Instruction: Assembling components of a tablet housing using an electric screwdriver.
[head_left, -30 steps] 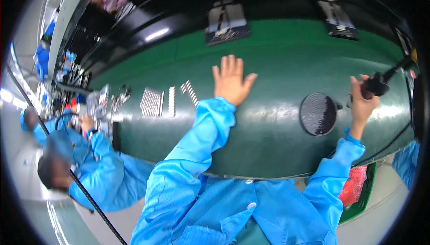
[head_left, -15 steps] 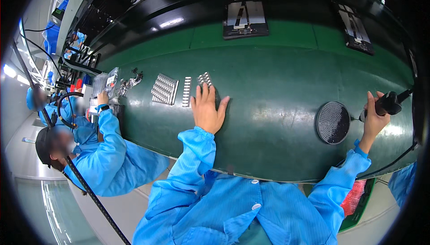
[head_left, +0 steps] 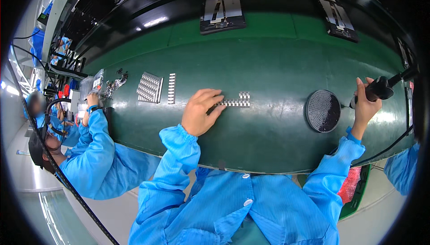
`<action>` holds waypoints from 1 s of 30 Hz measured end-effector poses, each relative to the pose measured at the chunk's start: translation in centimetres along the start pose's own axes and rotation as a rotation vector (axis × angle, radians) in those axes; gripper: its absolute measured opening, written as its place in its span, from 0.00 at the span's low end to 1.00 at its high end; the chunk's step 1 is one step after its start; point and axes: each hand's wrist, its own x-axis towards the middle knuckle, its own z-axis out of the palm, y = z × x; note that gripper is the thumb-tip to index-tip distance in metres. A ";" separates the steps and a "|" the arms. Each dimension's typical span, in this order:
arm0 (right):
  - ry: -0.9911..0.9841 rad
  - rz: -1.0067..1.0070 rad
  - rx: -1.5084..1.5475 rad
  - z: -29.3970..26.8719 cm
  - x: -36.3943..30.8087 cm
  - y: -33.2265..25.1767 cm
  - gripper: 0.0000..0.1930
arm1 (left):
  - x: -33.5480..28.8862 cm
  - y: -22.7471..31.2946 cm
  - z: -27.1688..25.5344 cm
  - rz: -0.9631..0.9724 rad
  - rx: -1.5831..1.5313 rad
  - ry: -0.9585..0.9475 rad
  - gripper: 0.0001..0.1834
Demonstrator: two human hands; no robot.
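Observation:
Near the table's middle, my left hand (head_left: 199,113) is closed, with thumb and fingertips pinching the left end of a strip of small silver pieces (head_left: 239,103). The strip lies crosswise, with a short second row of pieces along part of its far side; my fingers hide its left end. My right hand (head_left: 366,107) is wrapped round a black electric screwdriver (head_left: 380,89), its bit pointing left. Just beside the bit tip lies a round grey dish (head_left: 312,112) with a dimpled face, its right part covered with tiny dark pieces, likely screws.
Left of my left hand lie a single strip of silver pieces (head_left: 171,88) and a larger sheet of them (head_left: 149,88). Two opened flat devices (head_left: 222,12) (head_left: 339,17) rest at the back. A co-worker's arm (head_left: 101,131) reaches onto the table at left, near loose metal parts (head_left: 115,85).
My left hand has turned and drawn the silver strip rightward, from upright to crosswise, fingers going from spread to pinching. The right hand still holds the screwdriver by the dish. The whole view has shifted slightly.

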 end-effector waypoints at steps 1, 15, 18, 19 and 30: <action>0.002 0.000 0.011 0.1 -0.1 0.1 0.11 | 0.8 0.8 0.1 -0.024 -0.033 -0.001 0.14; 0.022 0.013 0.040 -0.5 -0.4 -0.5 0.12 | 5.9 0.7 0.9 -0.374 -0.512 -0.448 0.14; 0.009 0.021 0.032 -0.4 -0.4 -0.5 0.12 | 6.4 0.3 0.4 -0.415 -0.665 -0.490 0.11; 0.009 0.023 0.054 -0.4 -0.4 -0.4 0.12 | 6.7 0.4 0.2 -0.415 -0.664 -0.491 0.11; 0.039 -0.018 0.025 -0.3 0.0 -0.3 0.11 | 4.3 2.6 2.3 -0.009 -0.273 0.078 0.06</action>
